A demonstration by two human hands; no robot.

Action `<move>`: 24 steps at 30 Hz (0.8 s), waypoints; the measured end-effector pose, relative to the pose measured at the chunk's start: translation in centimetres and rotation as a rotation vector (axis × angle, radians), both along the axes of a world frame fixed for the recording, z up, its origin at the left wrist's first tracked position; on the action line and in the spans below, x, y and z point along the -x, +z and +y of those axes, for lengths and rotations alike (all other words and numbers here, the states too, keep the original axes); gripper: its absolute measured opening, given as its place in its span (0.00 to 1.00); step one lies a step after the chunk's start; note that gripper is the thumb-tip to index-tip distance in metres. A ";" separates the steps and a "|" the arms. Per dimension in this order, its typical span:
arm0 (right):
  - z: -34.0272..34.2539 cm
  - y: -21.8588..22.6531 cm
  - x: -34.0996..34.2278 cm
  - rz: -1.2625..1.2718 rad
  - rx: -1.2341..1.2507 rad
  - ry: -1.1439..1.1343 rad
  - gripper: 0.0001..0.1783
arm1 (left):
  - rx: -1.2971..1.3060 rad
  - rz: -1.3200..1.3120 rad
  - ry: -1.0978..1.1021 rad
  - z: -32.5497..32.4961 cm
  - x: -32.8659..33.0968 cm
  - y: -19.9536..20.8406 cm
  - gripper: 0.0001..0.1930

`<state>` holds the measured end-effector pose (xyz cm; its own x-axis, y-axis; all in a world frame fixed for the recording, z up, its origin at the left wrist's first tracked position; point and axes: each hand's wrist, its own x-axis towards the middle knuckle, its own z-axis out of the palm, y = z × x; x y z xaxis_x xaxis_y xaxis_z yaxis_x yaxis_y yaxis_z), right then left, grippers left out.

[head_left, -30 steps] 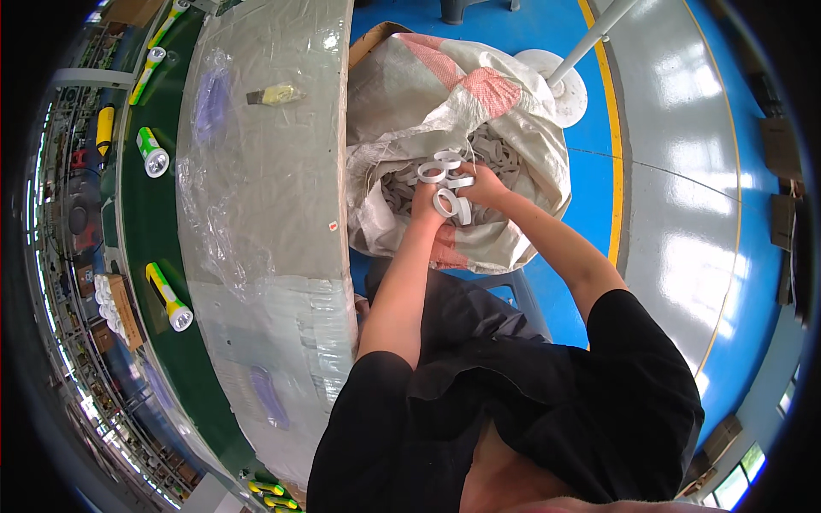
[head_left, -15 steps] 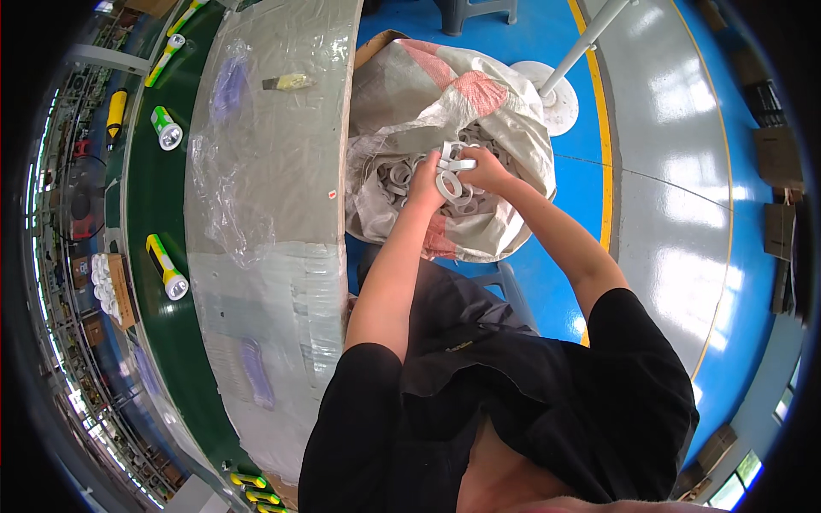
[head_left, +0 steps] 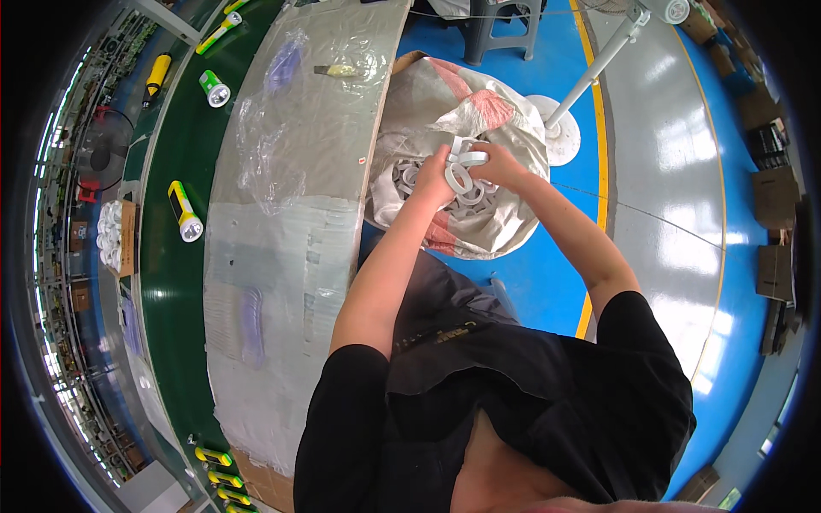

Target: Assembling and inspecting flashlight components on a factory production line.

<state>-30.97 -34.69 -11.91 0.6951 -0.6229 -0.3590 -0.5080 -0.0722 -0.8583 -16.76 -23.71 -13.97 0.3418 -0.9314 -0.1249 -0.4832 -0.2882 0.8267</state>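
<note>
Both my hands are over a large woven sack, off-white with red patches, its mouth folded open around many white plastic rings. Closed fingers of my left hand grip white rings, one of them hanging at its inner side. My right hand pinches another white ring right beside them. Some rings overlap between the two hands, so how many each one holds is hard to make out. Loose rings lie in the sack just below.
Left of the sack stands a table covered in clear film. Beyond it a green conveyor belt carries several yellow-green flashlights. A white pole on a round base and a grey stool stand behind the sack.
My view has turned a little, so the table and sack sit differently in the picture. Both hands stay over the sack with rings in them, their hold little changed.
</note>
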 end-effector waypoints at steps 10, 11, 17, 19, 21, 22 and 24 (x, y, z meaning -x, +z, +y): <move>0.1 17.7 -4.5 -0.125 0.261 0.258 0.31 | 0.377 -0.092 0.108 1.4 -3.1 15.7 0.32; 1.1 19.5 -6.2 -0.073 0.280 0.290 0.30 | 0.289 -0.158 0.159 2.1 -4.8 16.4 0.33; 10.1 25.3 -15.5 -0.082 0.202 0.431 0.33 | 0.185 -0.243 0.370 13.0 -12.1 22.8 0.39; 14.3 25.2 -19.0 -0.174 0.151 0.531 0.38 | 0.177 -0.310 0.437 18.6 -14.0 23.6 0.38; 20.6 25.1 -21.8 -0.182 0.118 0.631 0.38 | 0.077 -0.277 0.546 25.5 -15.8 24.4 0.36; 23.4 24.5 -23.0 -0.226 0.108 0.675 0.37 | 0.062 -0.262 0.533 29.0 -15.9 24.9 0.33; 30.3 24.8 -24.5 -0.265 0.120 0.768 0.37 | 0.009 -0.393 0.633 36.7 -16.2 24.7 0.32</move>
